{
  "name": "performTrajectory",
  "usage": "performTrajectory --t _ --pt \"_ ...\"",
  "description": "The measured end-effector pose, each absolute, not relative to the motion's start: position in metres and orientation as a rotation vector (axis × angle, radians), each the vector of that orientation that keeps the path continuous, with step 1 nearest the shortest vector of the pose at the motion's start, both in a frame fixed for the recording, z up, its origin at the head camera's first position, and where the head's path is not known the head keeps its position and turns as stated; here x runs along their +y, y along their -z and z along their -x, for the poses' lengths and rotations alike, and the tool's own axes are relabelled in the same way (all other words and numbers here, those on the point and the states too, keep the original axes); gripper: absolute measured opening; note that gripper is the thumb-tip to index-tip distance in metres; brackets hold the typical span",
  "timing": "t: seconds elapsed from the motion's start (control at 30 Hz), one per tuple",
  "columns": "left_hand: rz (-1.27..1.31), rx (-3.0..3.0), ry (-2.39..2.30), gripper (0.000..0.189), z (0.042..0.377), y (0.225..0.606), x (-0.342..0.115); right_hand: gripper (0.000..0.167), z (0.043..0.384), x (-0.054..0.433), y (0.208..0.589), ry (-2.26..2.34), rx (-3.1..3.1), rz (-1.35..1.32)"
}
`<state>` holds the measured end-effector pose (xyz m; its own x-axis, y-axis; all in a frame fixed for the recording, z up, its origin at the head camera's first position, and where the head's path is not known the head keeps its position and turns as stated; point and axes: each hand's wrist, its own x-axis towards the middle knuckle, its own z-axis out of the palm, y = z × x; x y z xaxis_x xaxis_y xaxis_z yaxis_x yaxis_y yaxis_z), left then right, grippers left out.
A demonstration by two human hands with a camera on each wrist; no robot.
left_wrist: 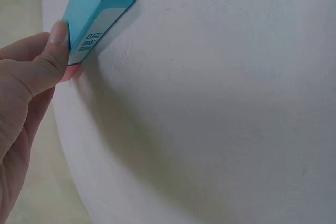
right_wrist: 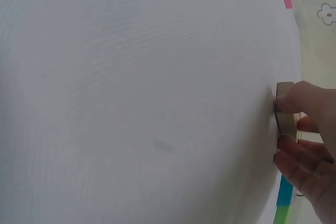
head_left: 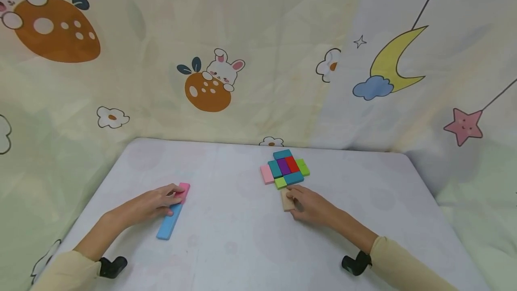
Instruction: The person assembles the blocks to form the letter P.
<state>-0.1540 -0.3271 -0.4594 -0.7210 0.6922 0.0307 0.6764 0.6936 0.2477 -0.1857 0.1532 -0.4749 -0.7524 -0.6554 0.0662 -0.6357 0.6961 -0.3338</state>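
Observation:
On the left of the table, my left hand (head_left: 155,205) grips a long flat case (head_left: 169,222), blue with a pink end. The left wrist view shows the thumb against the blue part of the case (left_wrist: 100,9), beside a printed white label. My right hand (head_left: 313,205) pinches a beige block (head_left: 286,200) between thumb and fingers, low at the table; the right wrist view shows the same block (right_wrist: 285,114) partly covered by the fingers. Just beyond it lies a flat cluster of coloured blocks: light green (head_left: 280,183), teal (head_left: 293,178), purple (head_left: 283,166), red (head_left: 292,164) and pink (head_left: 267,174).
The white table (head_left: 230,246) spreads between and in front of the hands. A printed cloth (head_left: 274,66) hangs behind its far edge. Black wrist cameras sit by the left cuff (head_left: 113,267) and the right cuff (head_left: 356,263).

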Motion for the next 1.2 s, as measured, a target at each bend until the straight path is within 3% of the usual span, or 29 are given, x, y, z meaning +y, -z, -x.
performTrajectory --t 0.5,0.77,0.97,1.2 --pt "-0.984 2.833 -0.321 0.051 0.147 0.449 -0.316 0.042 0.187 0.108 0.459 0.778 2.740 1.132" --pt "-0.925 2.806 -0.356 0.050 0.148 0.451 -0.316 0.048 0.215 0.018 0.442 0.871 2.584 1.075" --pt "-0.933 2.815 -0.313 0.052 0.149 0.453 -0.318 0.048 0.238 -0.060 0.440 0.912 2.528 1.174" --pt "-0.953 2.805 -0.359 0.050 0.148 0.452 -0.318 0.044 0.249 -0.110 0.450 0.796 2.574 1.202"
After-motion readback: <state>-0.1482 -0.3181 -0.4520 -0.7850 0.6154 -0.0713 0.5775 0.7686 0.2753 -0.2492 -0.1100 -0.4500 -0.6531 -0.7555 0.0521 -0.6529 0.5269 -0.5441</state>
